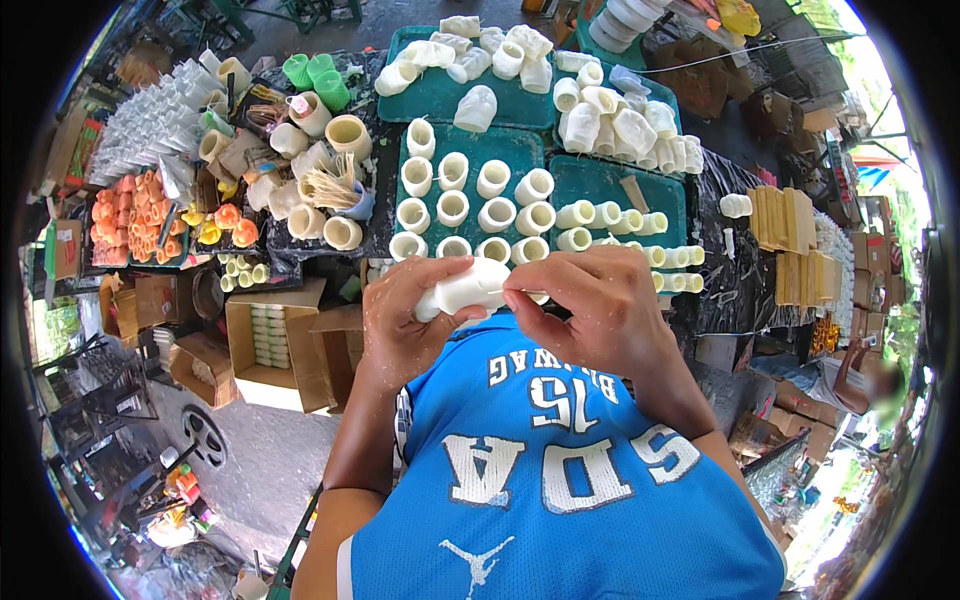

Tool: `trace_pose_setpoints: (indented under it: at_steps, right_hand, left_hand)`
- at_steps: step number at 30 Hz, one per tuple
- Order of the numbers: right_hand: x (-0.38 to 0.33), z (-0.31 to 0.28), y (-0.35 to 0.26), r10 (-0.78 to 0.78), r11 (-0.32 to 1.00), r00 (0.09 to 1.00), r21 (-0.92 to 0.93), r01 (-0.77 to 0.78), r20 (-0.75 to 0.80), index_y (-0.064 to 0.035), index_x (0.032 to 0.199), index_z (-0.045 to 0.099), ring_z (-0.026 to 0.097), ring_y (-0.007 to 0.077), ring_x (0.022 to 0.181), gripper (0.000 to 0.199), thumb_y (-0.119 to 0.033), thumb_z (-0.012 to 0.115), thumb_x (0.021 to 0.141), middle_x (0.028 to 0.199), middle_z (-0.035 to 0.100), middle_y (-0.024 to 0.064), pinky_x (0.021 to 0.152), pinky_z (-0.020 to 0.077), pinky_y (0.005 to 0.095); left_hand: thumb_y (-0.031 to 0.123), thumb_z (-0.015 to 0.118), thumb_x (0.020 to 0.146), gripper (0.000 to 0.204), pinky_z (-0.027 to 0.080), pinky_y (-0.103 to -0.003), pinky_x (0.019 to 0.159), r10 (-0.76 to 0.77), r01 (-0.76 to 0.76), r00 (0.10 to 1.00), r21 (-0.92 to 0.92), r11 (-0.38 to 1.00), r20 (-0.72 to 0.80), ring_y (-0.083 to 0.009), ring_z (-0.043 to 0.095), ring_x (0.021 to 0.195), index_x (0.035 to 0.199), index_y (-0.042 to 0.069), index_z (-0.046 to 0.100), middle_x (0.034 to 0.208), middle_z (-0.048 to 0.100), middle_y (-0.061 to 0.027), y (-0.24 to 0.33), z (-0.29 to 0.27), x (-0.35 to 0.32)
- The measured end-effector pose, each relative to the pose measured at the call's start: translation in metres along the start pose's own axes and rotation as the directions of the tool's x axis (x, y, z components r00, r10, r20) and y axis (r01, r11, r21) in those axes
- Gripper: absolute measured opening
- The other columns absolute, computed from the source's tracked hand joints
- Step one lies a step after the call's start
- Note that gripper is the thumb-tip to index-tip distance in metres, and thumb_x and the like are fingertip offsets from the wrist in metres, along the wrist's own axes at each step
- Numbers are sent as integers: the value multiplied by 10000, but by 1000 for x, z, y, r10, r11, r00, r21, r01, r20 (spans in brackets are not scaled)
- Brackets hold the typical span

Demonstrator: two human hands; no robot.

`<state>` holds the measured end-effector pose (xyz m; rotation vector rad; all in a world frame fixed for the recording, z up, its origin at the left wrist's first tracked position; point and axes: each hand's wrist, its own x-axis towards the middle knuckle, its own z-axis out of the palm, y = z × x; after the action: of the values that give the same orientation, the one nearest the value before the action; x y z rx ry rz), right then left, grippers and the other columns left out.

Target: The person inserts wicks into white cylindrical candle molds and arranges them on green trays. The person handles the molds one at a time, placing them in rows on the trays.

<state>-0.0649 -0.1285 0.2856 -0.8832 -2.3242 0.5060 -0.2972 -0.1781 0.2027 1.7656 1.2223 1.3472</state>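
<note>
My left hand [398, 312] is wrapped round a smooth white, wax-like cylinder [472, 284], held tilted nearly sideways in front of my chest. At the cylinder's right end my right hand [610, 305] is closed in a pinch. Something thin and light shows at those fingertips; whether it is a wick or a thin stick I cannot tell. Just beyond my hands a green tray [515, 150] bears rows of upright, hollow cream cylinders [453, 207]. To its right, another green tray [592, 178] holds smaller cream cylinders [607, 213].
A far green tray [425, 108] carries white pieces, some apparently wrapped. At left are a bundle of thin sticks [333, 190], orange pieces [125, 225] and green mesh-like rolls [322, 75]. Wooden slats [785, 220] lie at right. An open cardboard box [290, 375] stands below left; another person [850, 380] sits far right.
</note>
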Motion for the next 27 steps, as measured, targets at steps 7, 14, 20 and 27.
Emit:
trace_pose_setpoints:
  at_steps: [7, 14, 20, 27]
  right_hand:
    - [7, 0, 1, -75, 995, 995, -65, 79, 64, -147, 931, 740, 651, 157, 533, 229, -55, 877, 772, 766, 760, -4, 500, 446, 315]
    - [15, 2, -2, -100, 980, 972, -149, 133, 214, -139, 897, 692, 715, 197, 650, 181, -224, 836, 828, 767, 685, -6, 633, 524, 356]
    - [21, -1, 5, -123, 971, 977, -180, 154, 173, -161, 966, 780, 697, 151, 675, 163, -145, 856, 822, 770, 662, -34, 620, 497, 349]
    - [27, 6, 7, -155, 985, 982, -56, 162, 107, -154, 880, 730, 685, 179, 703, 156, -135, 863, 802, 789, 638, -4, 636, 492, 359]
  left_hand:
    - [126, 994, 713, 603, 605, -397, 795, 45, -46, 999, 81, 996, 10, -313, 785, 914, 1270, 69, 769, 1070, 815, -133, 5, -1, 1]
    - [258, 1010, 670, 755, 609, -425, 864, 84, -94, 994, 161, 982, 62, -327, 765, 1039, 1354, 73, 749, 1181, 790, -134, 12, 1, 7]
    - [428, 1013, 623, 897, 606, -423, 865, 69, -85, 994, 195, 977, 88, -328, 757, 1042, 1378, 40, 725, 1207, 760, -162, 1, -9, 5]
    - [458, 994, 619, 908, 592, -431, 904, 51, -63, 996, 157, 986, 78, -340, 750, 1070, 1395, 66, 730, 1197, 785, -134, 2, -12, 7]
